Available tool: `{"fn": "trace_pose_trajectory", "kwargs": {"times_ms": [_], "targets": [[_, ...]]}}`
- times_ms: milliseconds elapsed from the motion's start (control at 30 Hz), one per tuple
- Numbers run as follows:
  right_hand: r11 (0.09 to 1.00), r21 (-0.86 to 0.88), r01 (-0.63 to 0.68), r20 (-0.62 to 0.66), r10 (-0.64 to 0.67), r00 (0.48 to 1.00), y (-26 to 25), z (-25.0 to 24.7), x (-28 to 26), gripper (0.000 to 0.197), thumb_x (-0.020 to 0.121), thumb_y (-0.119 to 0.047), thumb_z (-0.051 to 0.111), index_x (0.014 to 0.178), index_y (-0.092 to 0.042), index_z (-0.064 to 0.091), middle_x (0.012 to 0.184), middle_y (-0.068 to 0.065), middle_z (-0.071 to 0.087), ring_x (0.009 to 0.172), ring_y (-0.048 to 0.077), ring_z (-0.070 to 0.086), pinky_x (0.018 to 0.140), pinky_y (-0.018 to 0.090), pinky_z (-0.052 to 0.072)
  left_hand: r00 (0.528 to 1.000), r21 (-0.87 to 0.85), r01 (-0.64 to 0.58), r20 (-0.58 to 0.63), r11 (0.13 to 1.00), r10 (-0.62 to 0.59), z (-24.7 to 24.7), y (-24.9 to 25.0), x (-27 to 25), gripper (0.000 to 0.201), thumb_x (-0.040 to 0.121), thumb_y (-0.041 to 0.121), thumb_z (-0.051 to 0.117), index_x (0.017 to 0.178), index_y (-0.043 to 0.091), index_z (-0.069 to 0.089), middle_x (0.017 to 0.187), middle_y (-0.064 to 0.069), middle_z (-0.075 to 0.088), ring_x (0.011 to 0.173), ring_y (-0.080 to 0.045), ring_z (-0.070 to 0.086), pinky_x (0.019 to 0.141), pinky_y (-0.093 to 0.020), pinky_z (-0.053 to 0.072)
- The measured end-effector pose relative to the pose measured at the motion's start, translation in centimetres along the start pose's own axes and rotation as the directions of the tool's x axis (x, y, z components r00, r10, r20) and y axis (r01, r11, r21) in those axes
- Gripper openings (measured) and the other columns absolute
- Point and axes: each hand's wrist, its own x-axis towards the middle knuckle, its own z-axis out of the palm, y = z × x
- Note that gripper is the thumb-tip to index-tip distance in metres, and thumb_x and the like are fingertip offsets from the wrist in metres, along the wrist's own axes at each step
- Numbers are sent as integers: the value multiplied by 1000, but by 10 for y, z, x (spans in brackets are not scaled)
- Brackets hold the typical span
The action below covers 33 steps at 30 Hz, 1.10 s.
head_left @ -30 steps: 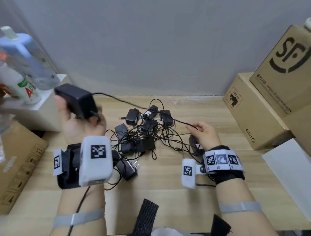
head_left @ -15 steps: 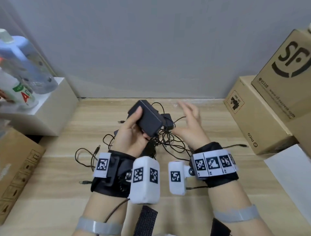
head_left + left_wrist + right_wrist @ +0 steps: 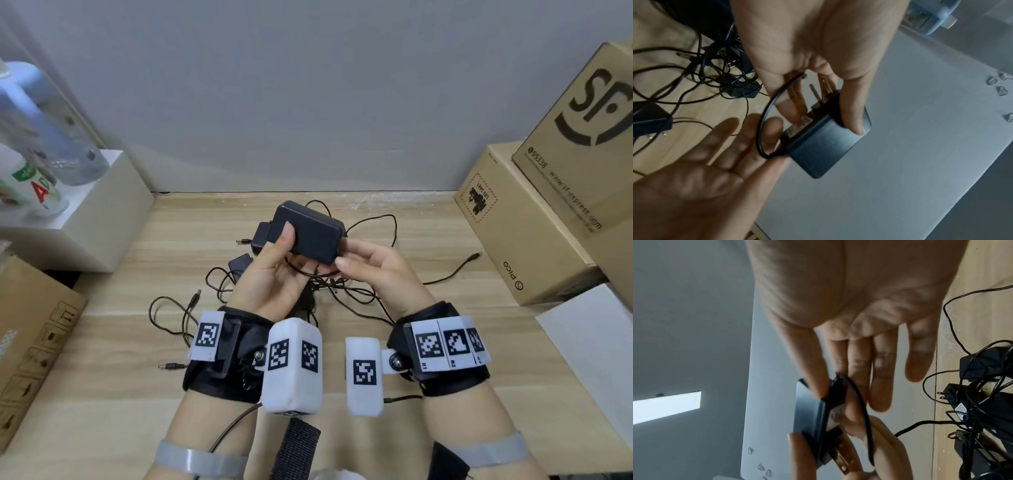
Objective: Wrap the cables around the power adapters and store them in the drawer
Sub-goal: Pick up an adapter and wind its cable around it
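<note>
held above the light wooden desk (image 3: 113,342) in the left hand (image 3: 274,277): a black rectangular plastic power adapter (image 3: 313,231), thumb curled over its top face, fingers underneath beside the metal plug prongs (image 3: 819,91). pinched at the adapter's near corner by the right hand (image 3: 373,270): the adapter's thin black cable (image 3: 766,113), caught between thumb and forefinger where it leaves the casing, the other fingers straight and loose. looped in an arc from that pinch back toward the left palm, the same cable, not yet wound around the body. below and just beyond both hands, on the desk: a tangled heap of small black adapters and thin black cords (image 3: 329,291), barrel plugs trailing out to the left and right of the wrists. well to the right of the right hand, stacked brown cardboard boxes (image 3: 534,222); well to the left of the left hand, a white box (image 3: 96,219) carrying clear plastic bottles (image 3: 44,137). no view of any drawer.
</note>
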Motion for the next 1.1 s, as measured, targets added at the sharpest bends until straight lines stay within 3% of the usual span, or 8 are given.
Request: {"fn": "trace_pose_trajectory", "kwargs": {"times_ms": [133,233,367,600,767,867,967,1100], "targets": [[994,-98,56,-167,-72,983,-2,1,0,34,87,3,52,120,-7,56,60,-9,67,67,-1,64,74,11,49,999,43,41,15,998,-42,-10,-3,5,94,44,36,91,126,10,53,109,-9,66,98,-18,66,77,-30,56],[989,-90,120,-279,-140,950,-11,2,0,26,89,0,51,101,-20,63,50,-9,58,66,14,60,81,27,52,987,257,155,-6,954,-159,-17,2,5,66,61,37,80,121,22,57,110,-5,63,97,-21,65,80,-36,55],[969,-122,214,-298,-242,923,-26,4,1,21,87,1,54,92,-19,59,51,-6,51,43,8,46,55,23,47,979,372,186,9,910,-204,-18,9,3,32,67,32,66,99,30,66,96,5,68,93,-18,65,80,-34,52],[964,-130,232,-286,-261,922,-31,3,2,18,85,-1,57,78,-16,52,48,-7,52,42,0,44,43,8,34,983,360,127,82,924,-167,-14,14,1,56,49,34,81,98,13,64,76,-2,71,63,-13,68,43,-15,47],[971,-59,231,-349,-237,907,-25,1,5,17,94,-7,43,80,-13,49,52,2,42,38,0,36,40,9,29,971,132,156,164,979,-176,-10,14,3,59,34,33,94,85,9,76,84,-13,72,73,-22,72,48,-19,54],[937,-341,72,-314,-186,931,-1,-5,10,27,99,-18,34,84,-19,56,48,-12,43,43,1,34,47,18,30,979,127,140,131,982,-156,-6,12,5,56,47,31,89,95,9,73,92,-13,72,83,-25,71,51,-20,56],[841,-537,60,-276,-243,930,12,-5,10,27,99,-22,32,94,-6,52,68,-3,57,63,19,53,62,35,50,986,163,127,87,978,-143,-1,7,5,37,74,25,60,108,10,61,93,-9,72,86,-22,71,54,-18,56],[855,-485,183,-222,-323,920,12,0,7,13,97,-24,34,94,-21,46,65,-14,48,58,0,46,59,17,39,988,117,105,97,987,-117,0,6,6,36,77,20,51,110,8,58,94,-8,72,86,-20,71,57,-18,56]]}}
